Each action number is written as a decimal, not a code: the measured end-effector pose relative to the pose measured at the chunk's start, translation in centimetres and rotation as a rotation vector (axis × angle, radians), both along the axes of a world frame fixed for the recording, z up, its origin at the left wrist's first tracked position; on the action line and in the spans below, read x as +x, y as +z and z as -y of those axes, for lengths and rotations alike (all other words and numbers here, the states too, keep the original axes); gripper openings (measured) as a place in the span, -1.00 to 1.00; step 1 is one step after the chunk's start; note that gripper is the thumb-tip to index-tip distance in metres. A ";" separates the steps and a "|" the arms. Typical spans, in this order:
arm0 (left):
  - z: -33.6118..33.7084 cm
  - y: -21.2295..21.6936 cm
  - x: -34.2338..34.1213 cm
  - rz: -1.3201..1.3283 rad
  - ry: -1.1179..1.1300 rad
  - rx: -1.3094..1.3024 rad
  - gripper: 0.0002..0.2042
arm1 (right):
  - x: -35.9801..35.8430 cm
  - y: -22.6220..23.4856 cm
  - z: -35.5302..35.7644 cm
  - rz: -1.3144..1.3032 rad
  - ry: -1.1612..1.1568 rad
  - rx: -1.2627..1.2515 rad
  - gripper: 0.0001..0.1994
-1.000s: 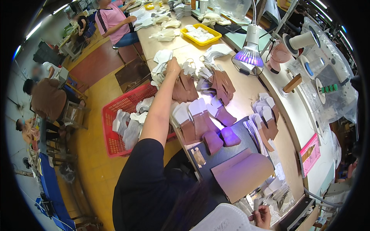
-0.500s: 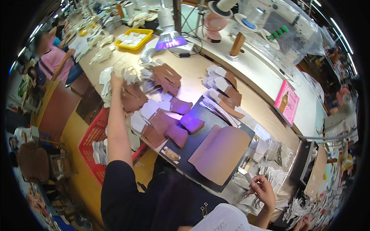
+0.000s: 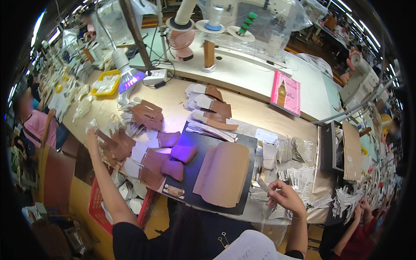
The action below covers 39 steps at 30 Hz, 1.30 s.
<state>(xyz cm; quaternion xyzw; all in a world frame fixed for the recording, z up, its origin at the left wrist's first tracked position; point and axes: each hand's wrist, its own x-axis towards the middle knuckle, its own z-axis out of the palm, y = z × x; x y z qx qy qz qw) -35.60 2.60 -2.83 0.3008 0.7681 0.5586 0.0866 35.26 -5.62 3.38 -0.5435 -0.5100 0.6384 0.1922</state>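
My left hand [image 3: 90,139] reaches to the left end of the work table, its fingers closed at a white fabric piece [image 3: 92,125]. Beside it lie overlapping brown-and-white pieces [image 3: 119,145], with finger-cut brown glove pieces [image 3: 147,116] farther back. At the lower right, my right hand [image 3: 287,198] pinches a narrow pale grey strip [image 3: 263,186] between thumb and fingers. That hand hovers near bundles of white cut pieces [image 3: 299,178]. Between the hands, a curled tan sheet [image 3: 225,173] rests on a black board [image 3: 248,182], next to small brown pieces [image 3: 173,170] lit violet.
A lamp [image 3: 126,77] shines over the table by a yellow tray [image 3: 105,83]. A red basket [image 3: 99,208] of white pieces stands below the left edge. Brown-and-white stacks [image 3: 212,106] and a pink book [image 3: 287,93] lie farther back. Other people sit left and right.
The view has swung right, so the table appears shifted left. My left hand stays by the white pieces at the far-left pile, and my right hand still holds the grey strip.
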 end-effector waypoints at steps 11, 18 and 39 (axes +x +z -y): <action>5.8 14.9 27.3 0.291 -0.916 0.207 -0.85 | -1.9 -0.2 -1.0 -0.265 -0.204 0.206 -0.85; 3.4 10.4 38.2 0.693 -1.330 -0.460 -0.86 | -0.7 1.5 0.2 -0.330 -0.478 0.344 -0.83; 2.2 4.5 36.6 0.890 -1.345 -0.570 -0.84 | -4.8 1.5 -1.3 -0.327 -0.249 0.176 -0.85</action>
